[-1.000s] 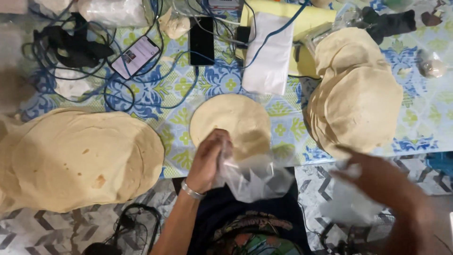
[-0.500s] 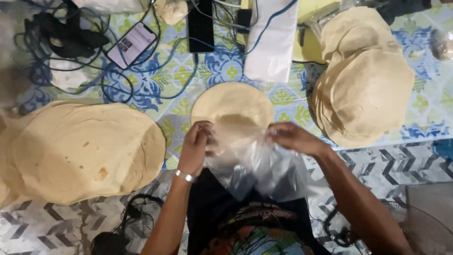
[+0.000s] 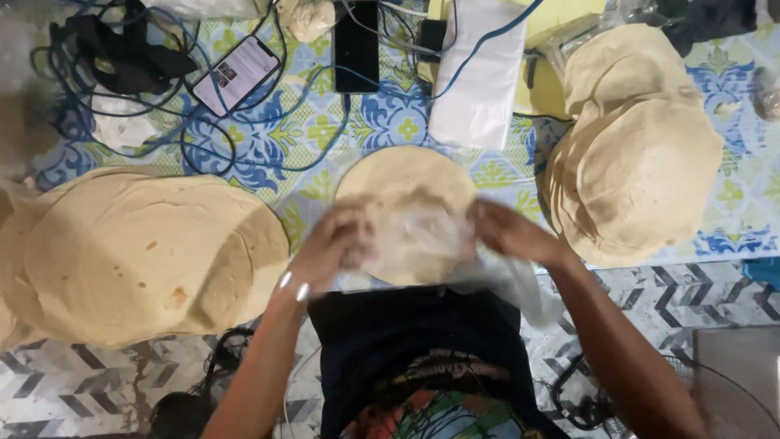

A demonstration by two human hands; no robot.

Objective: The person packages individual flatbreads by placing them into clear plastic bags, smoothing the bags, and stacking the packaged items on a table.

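My left hand [image 3: 329, 248] and my right hand [image 3: 512, 234] each grip one side of a clear plastic bag [image 3: 418, 240], stretched between them. The bag lies over the near half of a small stack of round flatbreads [image 3: 406, 175] on the patterned tablecloth [image 3: 325, 134] straight in front of me. A silver bracelet sits on my left wrist. Whether the bag's mouth surrounds the flatbreads or only rests on them I cannot tell.
A wide pile of large flatbreads [image 3: 138, 252] lies at the left, another pile [image 3: 638, 154] at the right. Behind are a lit phone [image 3: 231, 75], a dark phone [image 3: 356, 45], tangled blue cables [image 3: 203, 122], a white packet [image 3: 479, 81] and a yellow sheet [image 3: 561, 20].
My right hand came in from the lower right and took the bag's other side. Both hands spread the bag and moved it forward onto the small stack of flatbreads.
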